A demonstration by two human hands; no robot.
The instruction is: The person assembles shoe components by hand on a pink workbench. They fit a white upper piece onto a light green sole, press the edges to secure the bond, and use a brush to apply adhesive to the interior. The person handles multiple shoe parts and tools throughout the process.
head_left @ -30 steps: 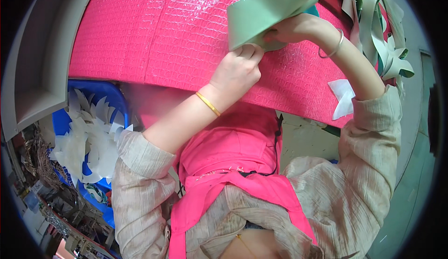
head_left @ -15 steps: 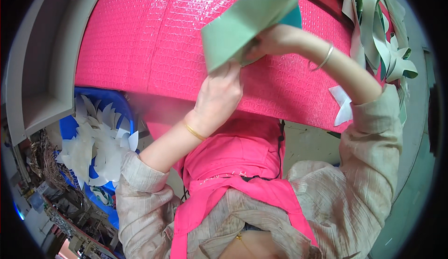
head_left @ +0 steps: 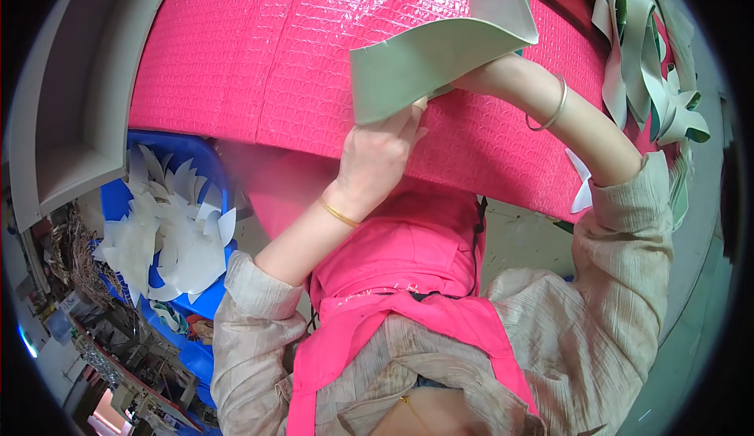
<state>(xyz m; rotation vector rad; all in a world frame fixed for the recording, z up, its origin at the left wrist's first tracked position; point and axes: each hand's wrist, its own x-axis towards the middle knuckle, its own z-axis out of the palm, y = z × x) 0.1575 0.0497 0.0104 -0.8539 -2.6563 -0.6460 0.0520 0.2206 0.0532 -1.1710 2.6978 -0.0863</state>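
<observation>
A pale green, flexible curved sheet piece (head_left: 424, 59) is held up over a shiny pink quilted cover (head_left: 212, 67). My left hand (head_left: 378, 153) pinches its lower near edge, with fingers closed. My right hand (head_left: 491, 78) reaches in from the right behind the piece, so its fingers are mostly hidden. From the piece's far right end, a lighter grey part (head_left: 499, 0) rises toward the top of the view.
At the left, a blue bin (head_left: 169, 141) holds several white leaf-shaped cut pieces (head_left: 184, 243). A grey tray (head_left: 67, 173) stands beyond it. Curled pale green strips (head_left: 628, 43) hang at the right edge. A small white scrap (head_left: 581, 185) lies by my right forearm.
The green piece has shifted slightly right and turned so its lower edge flattens. My right hand has moved further behind it; my left hand has moved a little right and down.
</observation>
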